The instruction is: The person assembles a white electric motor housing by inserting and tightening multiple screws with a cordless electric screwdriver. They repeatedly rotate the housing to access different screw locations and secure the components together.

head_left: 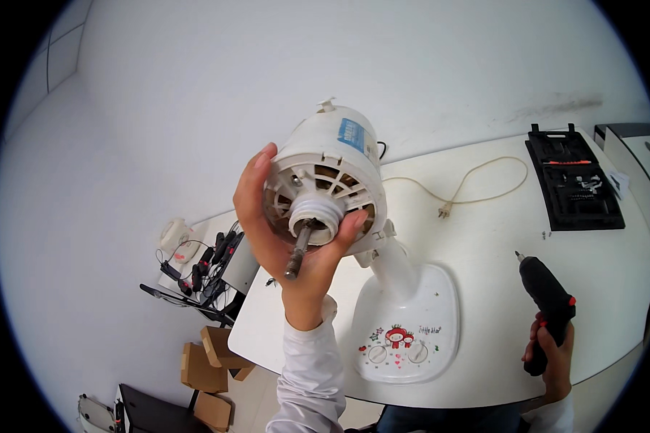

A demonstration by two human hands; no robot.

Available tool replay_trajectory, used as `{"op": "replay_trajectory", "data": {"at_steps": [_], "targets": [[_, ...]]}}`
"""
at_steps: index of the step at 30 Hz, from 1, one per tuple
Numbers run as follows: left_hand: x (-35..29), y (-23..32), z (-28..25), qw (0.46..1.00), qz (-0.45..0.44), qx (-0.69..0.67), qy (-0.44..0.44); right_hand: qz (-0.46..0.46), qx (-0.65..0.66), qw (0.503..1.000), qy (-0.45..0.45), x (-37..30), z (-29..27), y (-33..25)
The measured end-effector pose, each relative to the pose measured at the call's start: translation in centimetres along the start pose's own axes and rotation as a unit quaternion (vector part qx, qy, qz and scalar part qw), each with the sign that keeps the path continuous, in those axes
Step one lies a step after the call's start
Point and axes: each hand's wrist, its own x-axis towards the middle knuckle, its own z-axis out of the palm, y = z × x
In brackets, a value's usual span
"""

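My left hand (296,252) grips the front of a white fan motor housing (325,155), fingers on its left side and thumb by the front collar. A bare metal shaft (297,252) sticks out of that collar toward me; no blades are on it. Below, the neck leads down to the white fan base (408,317), which has two dials and a cartoon print and stands on the table. At the right, my right hand (554,353) is closed around the handle of a black cordless screwdriver (545,289), its bit pointing up and left, apart from the fan.
A pale power cord (484,167) with a plug loops over the white table (491,281). An open black tool case (578,184) lies at the back right, small screws (547,235) near it. Cables and black devices (213,263) sit at left; cardboard boxes (206,368) are on the floor.
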Motion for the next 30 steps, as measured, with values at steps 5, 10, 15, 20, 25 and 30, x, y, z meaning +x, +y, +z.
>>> {"op": "replay_trajectory", "data": {"at_steps": [5, 10, 15, 20, 25, 30], "targets": [[-0.4, -1.2, 0.5, 0.998, 0.047, 0.013, 0.039, 0.02, 0.003, 1.0, 0.01, 0.1, -0.1, 0.0], [-0.5, -1.5, 0.8, 0.997, 0.041, -0.019, 0.06, 0.047, 0.006, 0.998, 0.047, 0.0, 0.0, -0.4], [-1.0, -1.6, 0.5, 0.998, 0.006, -0.007, 0.068, 0.057, -0.03, 0.996, 0.066, -0.5, -0.7, 0.5], [-0.5, -0.1, 1.4, 0.993, -0.049, -0.007, 0.108, 0.096, -0.003, 0.995, 0.029, -1.7, -2.7, 0.5], [-1.4, 0.2, 2.0, 0.986, -0.076, 0.017, 0.146, 0.161, 0.032, 0.986, -0.032, -2.8, -2.7, -1.3], [-1.5, -0.7, 1.8, 0.989, -0.007, 0.083, 0.12, 0.12, 0.06, 0.988, -0.071, -1.9, -3.2, -1.7]]}}
